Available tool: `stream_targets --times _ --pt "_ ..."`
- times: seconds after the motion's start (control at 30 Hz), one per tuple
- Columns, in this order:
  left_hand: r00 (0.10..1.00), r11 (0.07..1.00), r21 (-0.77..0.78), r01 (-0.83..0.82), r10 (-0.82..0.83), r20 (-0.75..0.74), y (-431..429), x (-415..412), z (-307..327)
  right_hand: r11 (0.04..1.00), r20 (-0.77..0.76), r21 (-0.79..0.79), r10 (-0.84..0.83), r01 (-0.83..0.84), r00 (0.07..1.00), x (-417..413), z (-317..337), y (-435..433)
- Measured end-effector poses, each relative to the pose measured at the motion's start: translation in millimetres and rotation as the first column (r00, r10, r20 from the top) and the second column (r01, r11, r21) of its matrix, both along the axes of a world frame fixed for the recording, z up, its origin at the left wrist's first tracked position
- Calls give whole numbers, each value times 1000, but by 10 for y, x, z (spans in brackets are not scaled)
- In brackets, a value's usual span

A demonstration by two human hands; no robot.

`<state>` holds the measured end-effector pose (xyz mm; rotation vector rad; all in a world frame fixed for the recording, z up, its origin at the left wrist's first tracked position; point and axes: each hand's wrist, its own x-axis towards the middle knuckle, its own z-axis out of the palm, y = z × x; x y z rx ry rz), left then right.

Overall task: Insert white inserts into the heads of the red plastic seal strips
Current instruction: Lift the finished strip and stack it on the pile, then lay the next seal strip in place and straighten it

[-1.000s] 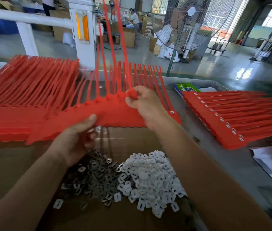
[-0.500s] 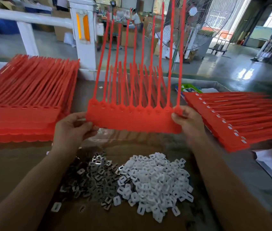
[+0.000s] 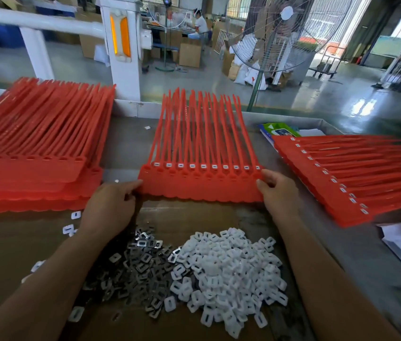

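Pinching red strip sheet (image 3: 201, 189) at both ends w/ L hand (image 3: 111, 205) & R hand (image 3: 279, 190), fingers clamped on its edges, prob. to keep heads level just behind white inserts pile (image 3: 229, 267).

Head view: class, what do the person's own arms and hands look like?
The left hand and right hand wear no gloves, and no rings show. The left forearm and right forearm carry no sleeve, watch or band as far as the picture's edge.
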<state>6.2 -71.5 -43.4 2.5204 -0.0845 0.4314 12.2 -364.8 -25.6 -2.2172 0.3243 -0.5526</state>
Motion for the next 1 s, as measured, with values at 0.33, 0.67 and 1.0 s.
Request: stream_targets --times 0.33,0.67,1.0 --pt "987 985 73 157 -153 -53 -18 -9 4 993 -66 -113 -38 30 997 -46 -9 -46" --pt "959 954 121 275 -264 -100 -85 -101 33 953 -124 -303 -57 17 991 -60 -82 -87" --pt "936 931 110 347 -336 -105 -101 -156 102 944 -59 -221 236 -243 970 -239 269 221"
